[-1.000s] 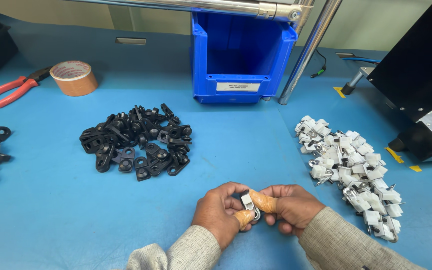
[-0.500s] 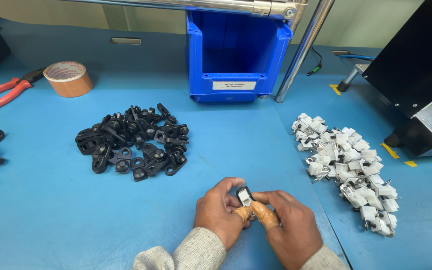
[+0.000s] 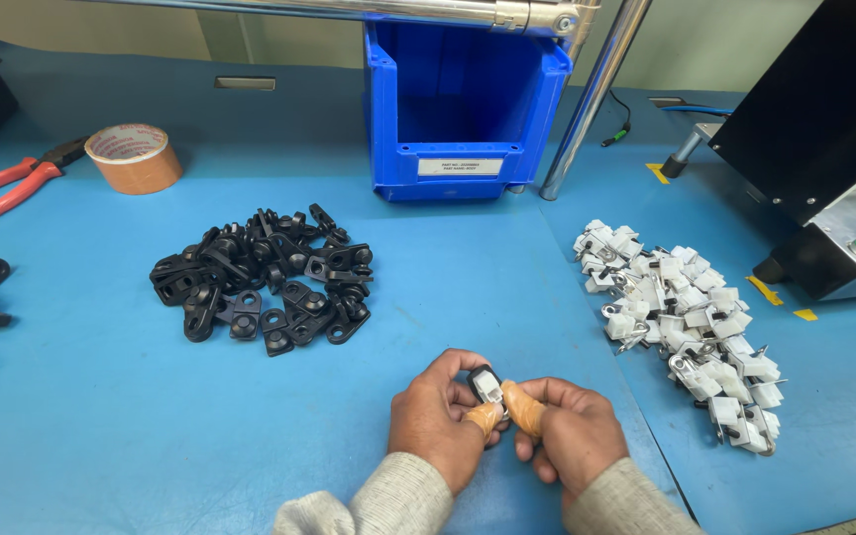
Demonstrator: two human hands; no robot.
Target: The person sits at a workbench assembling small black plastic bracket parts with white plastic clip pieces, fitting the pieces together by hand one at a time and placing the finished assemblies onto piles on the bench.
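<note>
Low in the middle of the head view, my left hand and my right hand meet over the blue bench. Both pinch one small part, a black clip joined with a white piece. Orange finger cots cover the fingertips that press on it. A pile of black clips lies to the upper left of my hands. To the right spreads a pile of white clips with metal bits.
A blue plastic bin stands open at the back centre beside a slanted metal pole. A roll of brown tape and red-handled pliers lie far left. A black machine with a green button occupies the right.
My hands have shifted slightly and turned the small part between the fingertips. My view has drifted a little. The piles have not moved.
</note>
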